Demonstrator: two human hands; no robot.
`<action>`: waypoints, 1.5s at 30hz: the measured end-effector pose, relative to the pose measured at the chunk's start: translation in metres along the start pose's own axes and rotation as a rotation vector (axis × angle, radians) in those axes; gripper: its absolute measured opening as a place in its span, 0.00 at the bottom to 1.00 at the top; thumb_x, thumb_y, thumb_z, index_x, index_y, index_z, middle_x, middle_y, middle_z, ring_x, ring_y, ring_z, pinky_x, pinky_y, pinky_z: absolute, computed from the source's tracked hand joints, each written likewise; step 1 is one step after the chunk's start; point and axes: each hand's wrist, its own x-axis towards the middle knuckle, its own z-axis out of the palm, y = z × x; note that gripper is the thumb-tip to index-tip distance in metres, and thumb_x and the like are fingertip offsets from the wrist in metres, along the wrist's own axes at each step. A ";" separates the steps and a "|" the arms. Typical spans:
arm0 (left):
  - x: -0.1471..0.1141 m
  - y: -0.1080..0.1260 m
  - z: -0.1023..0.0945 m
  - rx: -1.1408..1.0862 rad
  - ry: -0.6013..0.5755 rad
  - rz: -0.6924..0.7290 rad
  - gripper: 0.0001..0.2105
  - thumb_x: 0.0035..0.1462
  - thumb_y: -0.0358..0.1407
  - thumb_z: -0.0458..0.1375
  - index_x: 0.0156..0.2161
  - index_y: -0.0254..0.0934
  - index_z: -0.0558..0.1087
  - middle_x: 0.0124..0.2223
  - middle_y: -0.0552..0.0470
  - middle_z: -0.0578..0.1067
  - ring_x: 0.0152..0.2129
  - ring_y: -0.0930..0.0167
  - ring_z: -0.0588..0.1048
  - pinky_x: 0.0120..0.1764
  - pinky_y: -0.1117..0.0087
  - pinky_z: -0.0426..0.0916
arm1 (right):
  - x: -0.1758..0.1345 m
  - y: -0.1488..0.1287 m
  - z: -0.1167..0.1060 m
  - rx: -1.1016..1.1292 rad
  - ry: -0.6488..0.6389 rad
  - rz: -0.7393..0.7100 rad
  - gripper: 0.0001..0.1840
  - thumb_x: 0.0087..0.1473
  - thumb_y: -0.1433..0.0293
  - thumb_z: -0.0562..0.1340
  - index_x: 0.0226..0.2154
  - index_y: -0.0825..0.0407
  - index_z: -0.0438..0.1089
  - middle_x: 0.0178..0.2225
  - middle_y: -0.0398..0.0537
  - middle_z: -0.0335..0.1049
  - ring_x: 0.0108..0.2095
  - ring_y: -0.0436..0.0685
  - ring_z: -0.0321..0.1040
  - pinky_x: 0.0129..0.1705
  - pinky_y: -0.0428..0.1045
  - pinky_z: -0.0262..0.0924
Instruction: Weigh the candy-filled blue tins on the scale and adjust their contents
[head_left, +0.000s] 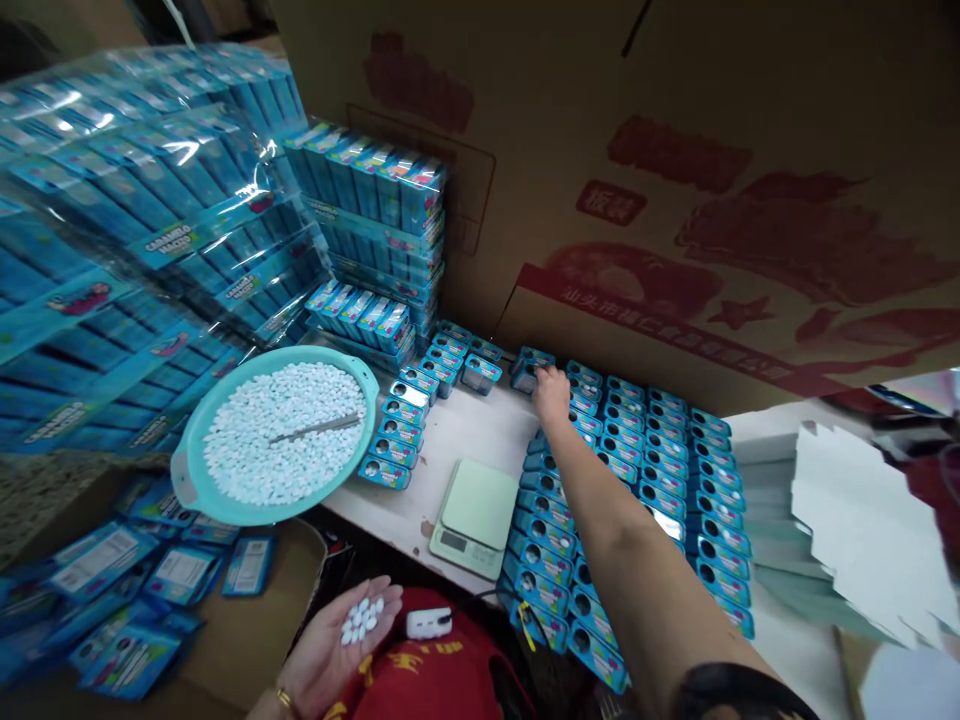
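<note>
My left hand (321,640) lies palm up at the bottom, cupping a small pile of white candies (362,620). At the far end of the table my right hand (551,393) has its fingers closed on the right side of a small blue candy box (527,366), which stands upright. Rows of similar boxes (541,535) with round dark openings run towards me under my right arm. A teal basin (185,440) full of white candies, with metal tweezers (315,428) lying on them, sits to the left.
A pale green kitchen scale (480,500) rests mid-table. Another short row of boxes (394,450) stands beside the basin. Plastic-wrapped stacks (165,230) rise at left; a large carton (675,200) walls the back. Blue packs (105,560) fill an open carton at lower left.
</note>
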 end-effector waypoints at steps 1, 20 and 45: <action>-0.001 0.000 0.000 0.001 0.005 0.000 0.15 0.48 0.26 0.57 0.43 0.25 0.66 0.38 0.37 0.75 0.36 0.61 0.74 0.36 0.66 0.72 | 0.001 -0.001 -0.001 0.005 -0.008 -0.023 0.21 0.52 0.77 0.47 0.48 0.51 0.63 0.44 0.51 0.62 0.42 0.56 0.55 0.42 0.47 0.48; 0.003 0.002 0.000 0.008 -0.056 -0.002 0.13 0.49 0.26 0.57 0.42 0.24 0.67 0.38 0.36 0.75 0.36 0.63 0.74 0.38 0.67 0.71 | -0.065 -0.033 -0.068 -0.171 -0.100 -0.430 0.13 0.53 0.75 0.49 0.31 0.53 0.69 0.38 0.53 0.60 0.39 0.59 0.52 0.38 0.52 0.45; -0.003 -0.012 0.013 0.095 -0.267 -0.157 0.09 0.57 0.33 0.48 0.34 0.29 0.69 0.27 0.48 0.74 0.25 0.71 0.74 0.33 0.70 0.69 | -0.288 -0.152 -0.085 0.384 -0.479 -0.927 0.08 0.55 0.74 0.51 0.37 0.56 0.62 0.36 0.50 0.62 0.35 0.54 0.59 0.33 0.47 0.58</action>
